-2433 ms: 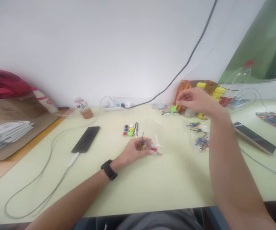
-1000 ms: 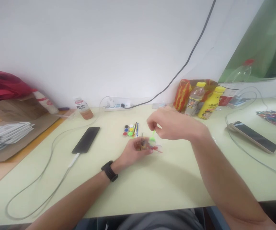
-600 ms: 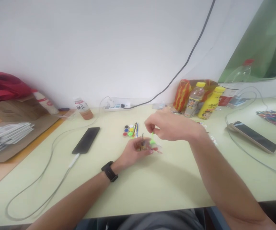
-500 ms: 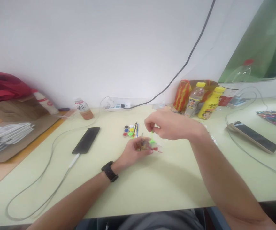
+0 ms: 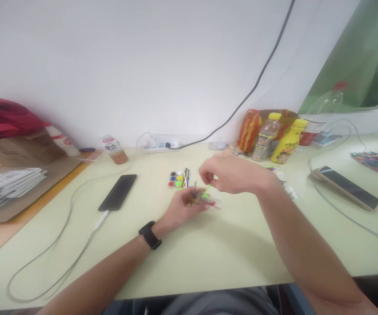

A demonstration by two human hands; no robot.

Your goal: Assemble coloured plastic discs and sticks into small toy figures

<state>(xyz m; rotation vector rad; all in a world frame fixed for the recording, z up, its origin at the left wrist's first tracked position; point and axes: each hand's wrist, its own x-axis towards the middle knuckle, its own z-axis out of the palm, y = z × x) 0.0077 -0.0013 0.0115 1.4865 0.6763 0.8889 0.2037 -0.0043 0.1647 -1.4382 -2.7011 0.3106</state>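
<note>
We take the clear bag (image 5: 214,203) as our landmark. It sits in our left hand (image 5: 186,204), the fingers curled narrowly around it, and small coloured pieces show through its film; we cannot count them. A thin dark stick (image 5: 194,192) stands nearly upright at the bag's left side, among those same fingers. Our right hand (image 5: 230,173) is above the bag and a little to its right, thumb and fingertips pinched together on a bright green piece (image 5: 205,195). The green piece slants down to the bag; we cannot tell whether its lower end is inside or just in front.

Behind the bag and to its left, we have six coloured discs (image 5: 176,178) in two columns, with a few thin sticks (image 5: 186,177) right beside them. Well left of the bag lies a black phone (image 5: 117,192) with a white cable plugged in. To the bag's right, partly hidden by our forearm, are small packets (image 5: 291,191). Farther back on that side stands a yellow bottle (image 5: 287,142).
</note>
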